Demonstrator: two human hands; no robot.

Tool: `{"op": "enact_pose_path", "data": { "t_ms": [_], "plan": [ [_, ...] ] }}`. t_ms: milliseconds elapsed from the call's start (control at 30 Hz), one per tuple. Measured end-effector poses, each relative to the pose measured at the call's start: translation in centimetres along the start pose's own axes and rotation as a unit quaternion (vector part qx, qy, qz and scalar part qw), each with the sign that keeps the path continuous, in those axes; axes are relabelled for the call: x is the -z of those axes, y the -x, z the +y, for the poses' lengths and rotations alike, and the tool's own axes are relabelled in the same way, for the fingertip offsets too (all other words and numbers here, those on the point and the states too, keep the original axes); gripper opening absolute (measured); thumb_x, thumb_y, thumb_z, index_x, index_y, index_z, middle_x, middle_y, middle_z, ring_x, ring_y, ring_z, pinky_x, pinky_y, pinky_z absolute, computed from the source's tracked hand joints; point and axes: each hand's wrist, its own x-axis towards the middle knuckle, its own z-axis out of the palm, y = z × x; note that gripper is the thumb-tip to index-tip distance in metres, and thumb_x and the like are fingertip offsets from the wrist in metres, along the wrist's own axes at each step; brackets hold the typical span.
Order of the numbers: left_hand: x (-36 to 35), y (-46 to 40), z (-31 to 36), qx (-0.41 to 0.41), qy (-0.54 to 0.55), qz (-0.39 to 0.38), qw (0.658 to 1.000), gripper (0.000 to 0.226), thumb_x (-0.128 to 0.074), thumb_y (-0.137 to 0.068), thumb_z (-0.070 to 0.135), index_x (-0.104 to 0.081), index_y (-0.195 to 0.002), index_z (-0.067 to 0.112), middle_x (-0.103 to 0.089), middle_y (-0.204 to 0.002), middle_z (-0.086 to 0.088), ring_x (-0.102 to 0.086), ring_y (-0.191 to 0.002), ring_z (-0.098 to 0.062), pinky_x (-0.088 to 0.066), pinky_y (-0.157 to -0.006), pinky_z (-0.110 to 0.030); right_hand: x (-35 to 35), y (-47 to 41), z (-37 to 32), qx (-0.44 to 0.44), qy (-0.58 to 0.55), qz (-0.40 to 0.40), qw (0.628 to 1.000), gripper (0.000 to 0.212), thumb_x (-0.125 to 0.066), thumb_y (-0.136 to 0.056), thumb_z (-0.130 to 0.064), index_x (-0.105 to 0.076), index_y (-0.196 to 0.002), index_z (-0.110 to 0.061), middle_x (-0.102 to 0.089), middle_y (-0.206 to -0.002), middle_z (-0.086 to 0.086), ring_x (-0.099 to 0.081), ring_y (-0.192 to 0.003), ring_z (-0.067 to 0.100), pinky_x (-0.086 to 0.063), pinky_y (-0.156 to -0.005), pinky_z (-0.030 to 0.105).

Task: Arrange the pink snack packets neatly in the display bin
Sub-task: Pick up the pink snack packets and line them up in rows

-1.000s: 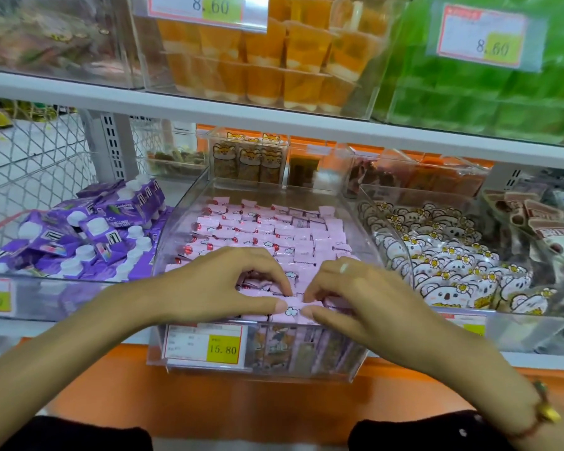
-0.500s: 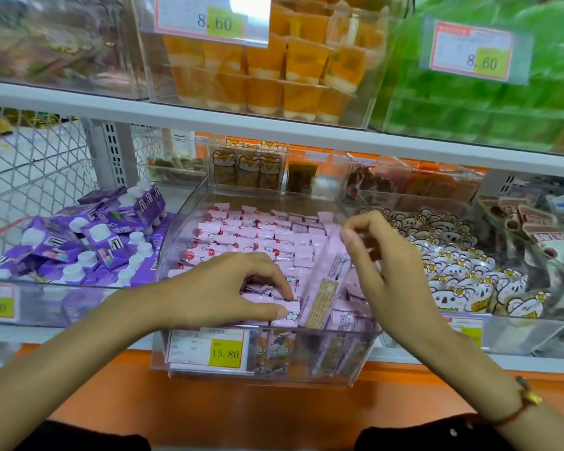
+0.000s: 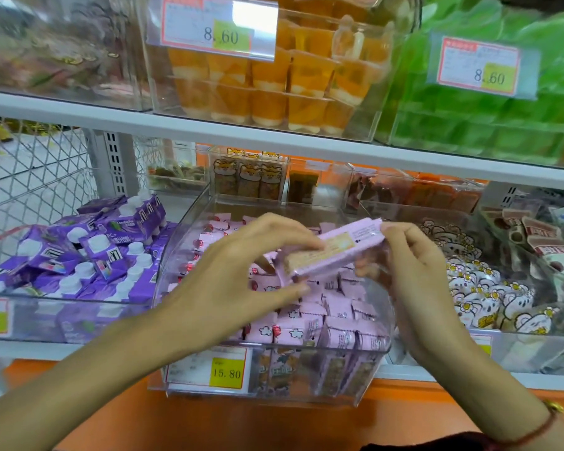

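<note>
Both the left hand (image 3: 241,281) and right hand (image 3: 414,271) pinch one pink packet (image 3: 332,252) above the packet-filled display bin (image 3: 176,255).

Pink packet (image 3: 332,252) — now lifted above bin, apparently between both hands, near-level.

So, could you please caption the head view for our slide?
Both hands, left hand and right hand, hold a pink snack packet above the display bin.

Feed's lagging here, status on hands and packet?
Both hands, left and right, hold one pink packet above the bin. Other packets fill it below. Nothing blocking.
</note>
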Motion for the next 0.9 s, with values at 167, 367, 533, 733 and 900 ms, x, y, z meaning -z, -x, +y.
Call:
{"op": "enact_pose_path", "data": {
  "t_ms": [167,367,533,733,900],
  "plan": [
    [1.3,-0.9,-0.8,0.293,0.327,0.059,0.897,0.027,-0.076,-0.060,0.042,-0.078,-0.085,0.032,-0.075,-0.089,0.009,-0.070,-0.080,-0.007,-0.052,-0.057,-0.015,-0.2,-0.2,0.3,0.018,0.073,-0.037,0.996,0.036,-0.049,-0.080,-0.056,-0.057,-0.093,-0.023,-0.063,-0.084,-0.005,-0.062,-0.067,0.009,-0.050,-0.057,0.022],
    [1.2,-0.7,-0.8,0.362,0.345,0.041,0.865,0.025,-0.075,-0.055,0.053,-0.077,-0.076,0.039,-0.074,-0.088,0.016,-0.073,-0.079,-0.012,-0.056,-0.055,-0.020,-0.4,0.9,0.3,0.170,0.290,-0.075,0.939,0.025,-0.052,-0.091,-0.043,-0.051,-0.112,-0.032,-0.053,-0.111,-0.009,-0.048,-0.103,-0.002,-0.036,-0.082,0.008],
    [1.0,-0.6,0.3,0.316,0.254,0.041,0.913,0.028,-0.067,-0.064,0.060,-0.076,-0.082,0.040,-0.074,-0.084,0.014,-0.072,-0.072,-0.010,-0.059,-0.066,-0.027,-1.3,2.0,-0.1,0.254,0.420,-0.177,0.853,0.048,-0.049,-0.088,-0.044,-0.045,-0.135,-0.034,-0.044,-0.124,-0.014,-0.032,-0.121,0.003,-0.028,-0.102,0.024],
    [1.1,-0.1,-0.6,0.272,0.216,-0.014,0.937,0.051,-0.040,-0.076,0.066,-0.068,-0.095,0.028,-0.073,-0.090,0.013,-0.068,-0.082,-0.005,-0.058,-0.074,-0.029,-0.8,1.6,-0.3,0.233,0.296,-0.147,0.915,0.023,-0.065,-0.085,-0.039,-0.055,-0.103,-0.028,-0.060,-0.090,-0.019,-0.057,-0.087,0.002,-0.043,-0.073,0.017],
    [0.3,1.2,-2.1,0.189,0.067,-0.180,0.963,0.025,-0.059,-0.082,0.053,-0.067,-0.097,0.035,-0.067,-0.096,0.017,-0.062,-0.089,-0.005,-0.050,-0.078,-0.027,0.5,0.8,0.1,0.054,0.112,-0.132,0.983,0.052,-0.066,-0.067,-0.048,-0.045,-0.109,-0.027,-0.058,-0.083,-0.008,-0.067,-0.081,0.006,-0.055,-0.082,0.034]
  ]
}}
